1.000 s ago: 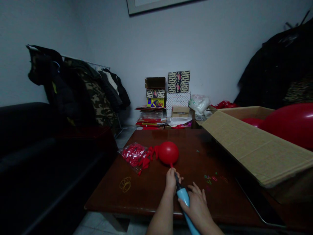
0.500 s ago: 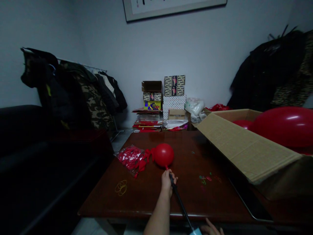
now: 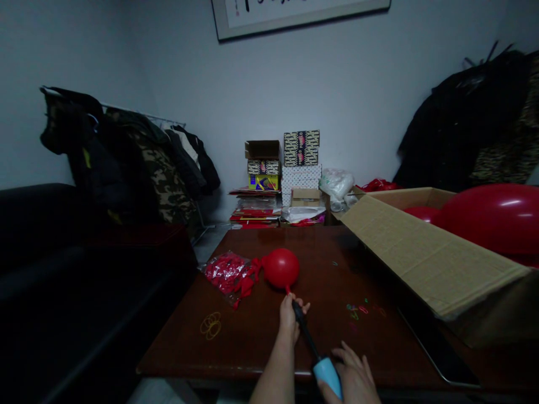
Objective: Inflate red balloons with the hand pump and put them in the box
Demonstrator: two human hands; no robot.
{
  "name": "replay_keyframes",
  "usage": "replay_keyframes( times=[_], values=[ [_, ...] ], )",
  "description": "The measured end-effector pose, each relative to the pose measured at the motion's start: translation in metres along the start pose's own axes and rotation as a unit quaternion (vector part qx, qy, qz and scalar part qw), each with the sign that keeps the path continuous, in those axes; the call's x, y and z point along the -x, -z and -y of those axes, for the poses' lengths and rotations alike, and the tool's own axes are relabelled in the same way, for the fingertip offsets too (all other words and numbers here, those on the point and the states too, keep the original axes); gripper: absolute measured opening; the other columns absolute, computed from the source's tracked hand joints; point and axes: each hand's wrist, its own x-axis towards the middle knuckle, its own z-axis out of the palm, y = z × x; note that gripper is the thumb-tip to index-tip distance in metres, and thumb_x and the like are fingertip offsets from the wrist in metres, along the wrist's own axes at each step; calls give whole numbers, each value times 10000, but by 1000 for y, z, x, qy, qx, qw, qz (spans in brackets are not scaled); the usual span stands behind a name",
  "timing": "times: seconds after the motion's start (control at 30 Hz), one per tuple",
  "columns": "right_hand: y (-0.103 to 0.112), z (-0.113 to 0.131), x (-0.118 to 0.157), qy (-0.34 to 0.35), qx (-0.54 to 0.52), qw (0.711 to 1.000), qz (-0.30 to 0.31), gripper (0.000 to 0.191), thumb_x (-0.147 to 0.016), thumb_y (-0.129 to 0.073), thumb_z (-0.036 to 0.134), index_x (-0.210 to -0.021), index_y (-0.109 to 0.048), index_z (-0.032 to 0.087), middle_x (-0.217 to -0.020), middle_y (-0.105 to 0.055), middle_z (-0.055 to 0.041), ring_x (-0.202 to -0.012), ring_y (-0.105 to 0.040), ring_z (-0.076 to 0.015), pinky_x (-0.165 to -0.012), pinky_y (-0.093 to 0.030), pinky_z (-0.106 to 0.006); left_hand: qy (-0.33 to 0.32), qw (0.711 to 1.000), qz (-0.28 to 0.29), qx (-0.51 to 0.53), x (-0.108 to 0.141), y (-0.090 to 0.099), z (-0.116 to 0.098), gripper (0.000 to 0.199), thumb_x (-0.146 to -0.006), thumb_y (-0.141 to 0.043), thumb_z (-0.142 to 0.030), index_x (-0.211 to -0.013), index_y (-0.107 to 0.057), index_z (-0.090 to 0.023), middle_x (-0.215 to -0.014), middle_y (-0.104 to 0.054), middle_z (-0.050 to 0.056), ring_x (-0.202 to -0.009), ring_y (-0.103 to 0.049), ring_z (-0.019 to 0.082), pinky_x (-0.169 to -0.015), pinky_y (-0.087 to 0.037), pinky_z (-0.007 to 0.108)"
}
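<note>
Both hands are touching one pump (image 3: 327, 375), apart from each other along its length. Over the table (image 3: 320, 241), the left hand (image 3: 290, 315) is clamping the black nozzle end and the balloon's neck. At the table's near edge, the right hand (image 3: 355, 375) is lying against the blue barrel, thumb across it and fingers spreading; I cannot tell how firmly it is gripping.

The pump is showing a dark shaft between its nozzle and barrel. Its long axis is slanting from the table's near edge up and leftward to the table's middle, the nozzle pointing away from the person.

At the table's middle, the balloon (image 3: 281, 268) is looking round, red and smooth, its narrow neck pointing back toward the person.

On the table's left part, a clear bag (image 3: 227, 273) of red balloons is lying above some yellow bands (image 3: 211, 326). Along the table's right side, a carton (image 3: 429, 255) is holding large red balloons.
</note>
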Motion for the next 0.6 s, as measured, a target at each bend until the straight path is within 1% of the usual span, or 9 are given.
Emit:
replay_keyframes(
  times=[0.07,0.13,0.23,0.3,0.43,0.53,0.6],
  values=[
    [10,14,-15,-1,-7,1000,-28,479,-762,-417,513,-1026,-641,182,-1269,-512,-103,-1294,-292,-310,-1058,-114,-559,-1,1000,2,-3,-1,1,1,313,-705,-608,-451,-685,-418,-203,-450,-494,-86,-321,-405,61,-767,-480,404],
    [13,26,-30,-4,-13,998,-60,465,-778,-402,488,-1017,-638,167,-1230,-535,-105,-1283,-308,-298,-1066,-106,-539,2,1000,0,-9,-3,0,1,360,-696,-606,-509,-680,-417,-203,-422,-472,-96,-299,-373,53,-753,-485,398],
    [8,34,-48,-2,-17,996,-89,442,-777,-411,467,-1003,-639,162,-1167,-569,-102,-1262,-333,-297,-1064,-106,-537,7,1000,-7,-20,-5,-1,1,445,-658,-593,-607,-653,-397,-207,-387,-449,-100,-275,-349,54,-714,-492,393],
    [4,35,-54,-3,-14,995,-97,429,-775,-416,462,-987,-643,166,-1149,-577,-100,-1258,-336,-300,-1061,-108,-542,3,1000,-9,-29,-6,-1,1,474,-625,-611,-626,-645,-388,-209,-379,-444,-102,-269,-342,54,-689,-495,389],
    [5,32,-48,-15,0,997,-80,429,-777,-413,473,-956,-651,164,-1176,-564,-109,-1268,-322,-307,-1057,-122,-544,-18,998,-18,-55,-6,-1,5,469,-621,-620,-619,-659,-396,-209,-389,-449,-103,-276,-345,56,-658,-498,378],
    [8,25,-33,-17,12,998,-64,455,-780,-414,475,-1000,-641,148,-1198,-555,-124,-1277,-315,-306,-1064,-115,-536,-25,998,-23,-51,-4,-1,6,465,-632,-610,-620,-659,-396,-208,-390,-445,-105,-276,-341,53,-661,-498,376],
    [5,14,-20,-5,14,999,-44,479,-773,-427,499,-1022,-636,148,-1208,-553,-129,-1279,-317,-316,-1061,-119,-548,-25,998,-23,-44,-3,-1,6,472,-631,-607,-626,-651,-386,-209,-389,-445,-106,-273,-345,53,-670,-497,377]
  ],
)
